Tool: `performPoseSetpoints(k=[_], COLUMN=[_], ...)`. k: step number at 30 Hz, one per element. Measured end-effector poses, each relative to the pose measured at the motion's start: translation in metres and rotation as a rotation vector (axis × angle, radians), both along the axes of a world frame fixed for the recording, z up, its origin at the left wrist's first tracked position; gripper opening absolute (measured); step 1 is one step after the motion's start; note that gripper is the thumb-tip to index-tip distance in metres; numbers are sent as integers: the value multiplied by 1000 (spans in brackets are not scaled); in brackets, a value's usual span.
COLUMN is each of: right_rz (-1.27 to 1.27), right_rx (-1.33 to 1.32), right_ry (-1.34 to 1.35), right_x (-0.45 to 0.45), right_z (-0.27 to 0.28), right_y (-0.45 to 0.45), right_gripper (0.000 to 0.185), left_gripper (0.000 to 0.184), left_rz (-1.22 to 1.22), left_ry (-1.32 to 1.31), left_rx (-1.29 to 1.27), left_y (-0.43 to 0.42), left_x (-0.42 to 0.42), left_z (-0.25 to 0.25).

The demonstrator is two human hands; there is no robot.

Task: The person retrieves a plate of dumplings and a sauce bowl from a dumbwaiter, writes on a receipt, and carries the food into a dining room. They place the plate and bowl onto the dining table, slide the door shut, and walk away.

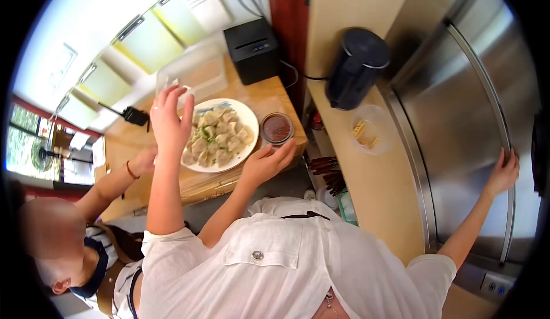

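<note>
My left hand point(171, 115) is raised above the table, left of a white plate of dumplings point(220, 133) with green garnish. Its fingers are apart and I see nothing held in them. Far to the right, my right hand point(504, 173) has its fingers curled round the long metal handle point(478, 70) of a stainless steel fridge door point(458, 124). Another person's hand point(266, 161), palm up, is at the near side of a small bowl of dark red sauce point(277, 129). A second co-worker hand point(146, 161), with a bracelet at the wrist, is partly hidden behind my left forearm.
A co-worker point(109, 262) stands close on my left. The wooden table point(132, 144) also bears a clear plastic box point(197, 70), a black printer point(251, 50) and a walkie-talkie point(134, 115). On the counter point(366, 187) stand a dark kettle point(358, 67) and a clear tub with yellowish pieces point(369, 133).
</note>
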State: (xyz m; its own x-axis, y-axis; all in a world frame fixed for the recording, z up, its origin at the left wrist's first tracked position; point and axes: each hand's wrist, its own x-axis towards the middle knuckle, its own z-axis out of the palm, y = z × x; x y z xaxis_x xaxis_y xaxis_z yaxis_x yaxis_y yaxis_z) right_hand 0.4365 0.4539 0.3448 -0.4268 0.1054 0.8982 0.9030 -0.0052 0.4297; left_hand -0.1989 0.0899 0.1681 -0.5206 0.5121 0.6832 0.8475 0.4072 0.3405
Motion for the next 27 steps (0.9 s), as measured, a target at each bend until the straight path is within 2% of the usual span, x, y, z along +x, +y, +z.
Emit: performPoseSetpoints(k=[1, 3, 4, 6, 8, 9, 11, 12, 15, 18, 23, 24, 25, 26, 27], right_rz=[-35, -54, 80, 326, 595, 781, 1063, 1097, 1262, 1240, 1204, 1163, 1106, 1132, 1071], right_rx=[-29, -66, -61, -70, -79, -205, -735, -722, -908, -1061, -1016, -993, -982, -967, -945], right_ry=[60, 116, 173, 206, 151, 164, 28, -140, -327, -400, -361, -325, -329, -271, -235], right_x=[1, -21, -56, -128, -216, -260, -321, -345, -410, -425, -415, -405, -394, -385, -372], right_z=[-4, -9, -14, -24, -39, -58, -91, -103, -145, -190, -186, -186, -185, -188, -185], right_y=[-5, -9, -27, -69, -121, -140, -176, -190, -217, -234, -214, -198, -180, -162, -149], right_gripper=[31, 33, 36, 43, 45, 49, 63, 66, 68, 71, 74, 74, 72, 71, 70], left_gripper=[20, 20, 20, 22, 25, 26, 29, 32, 36, 38, 38, 38, 39, 40, 43], left_rz=[18, 6, 26, -39, -47, -13, -24, -42, 43, 153, 292, 301, 378, 296, 260], left_ry=[14, -146, -142, -294, -143, -77, -109, -133, -86, -104, -280, -274, -379, -541, -688], left_rx=[24, 64, 62, 232, 212, 194, 219, 254, 247, 149, 169, 103, 77, 141, 79], left_y=[-8, -26, -30, -31, -21, -21, -17, -19, -34, -44, -98, -90, -85, -94, -101], left_x=[-8, -18, -21, -20, -8, -3, 0, 0, -11, -34, -60, -70, -76, -80, -88], left_z=[0, -9, -13, -19, -9, -3, -2, -3, -10, -54, -106, -118, -130, -142, -152])
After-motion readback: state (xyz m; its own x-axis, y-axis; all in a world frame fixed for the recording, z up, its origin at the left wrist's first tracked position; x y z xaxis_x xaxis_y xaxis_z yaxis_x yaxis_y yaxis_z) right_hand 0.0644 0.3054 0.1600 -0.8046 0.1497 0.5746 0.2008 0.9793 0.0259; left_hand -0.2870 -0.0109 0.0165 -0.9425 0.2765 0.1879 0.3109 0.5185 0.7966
